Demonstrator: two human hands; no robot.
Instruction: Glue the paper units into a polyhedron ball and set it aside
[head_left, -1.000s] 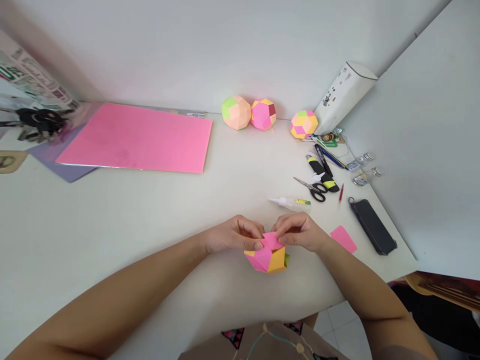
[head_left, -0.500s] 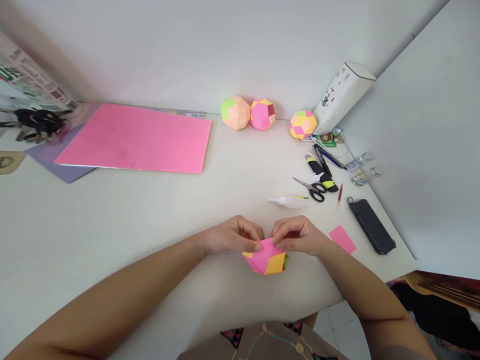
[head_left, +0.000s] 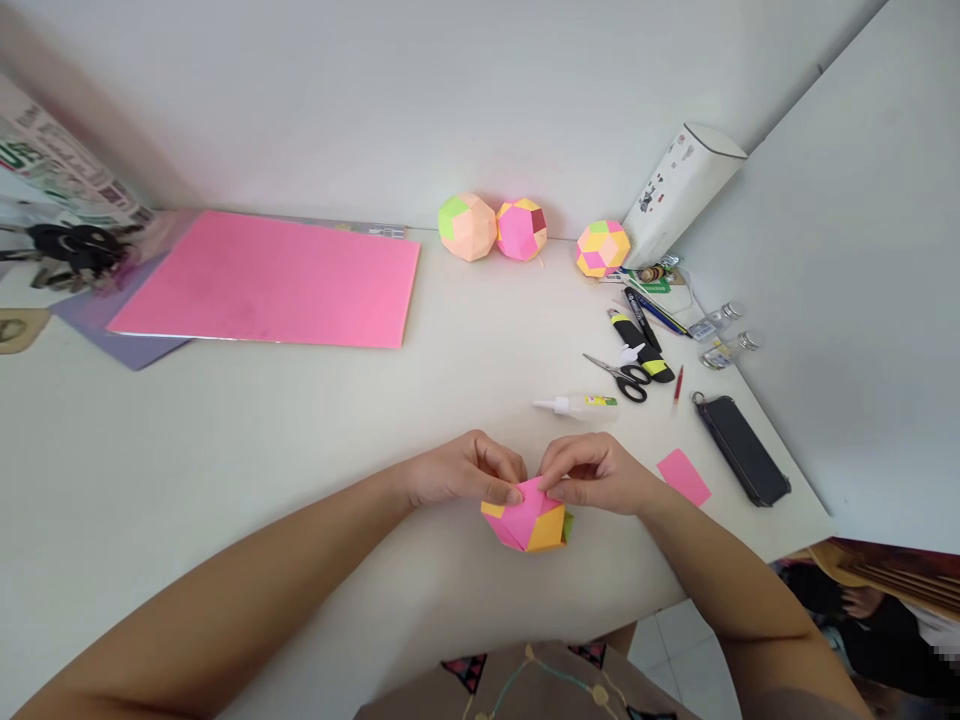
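Observation:
A many-sided paper ball [head_left: 525,522] in pink, orange and a bit of green is held between both hands above the front of the table. My left hand [head_left: 472,472] pinches its upper left edge, thumb lying on a pink face. On the upper right, my right hand [head_left: 596,472] pinches the pink paper between thumb and fingers. Some fingertips are hidden behind the ball. Just beyond the hands lies a white glue bottle [head_left: 577,404] with a pointed nozzle. To the right of my right hand is a small pink paper piece [head_left: 684,477].
Three finished-looking paper balls [head_left: 467,228] rest by the wall. Large pink sheets [head_left: 270,280] lie back left over a purple sheet [head_left: 142,340]. At right are scissors [head_left: 621,376], a cutter [head_left: 641,345], small bottles [head_left: 729,350], a dark pouch [head_left: 742,450] and a white tube [head_left: 684,195].
Both hands keep their pinch on the paper ball, which has shifted very slightly left. The view has moved a little, and a hand now shows at the lower right edge.

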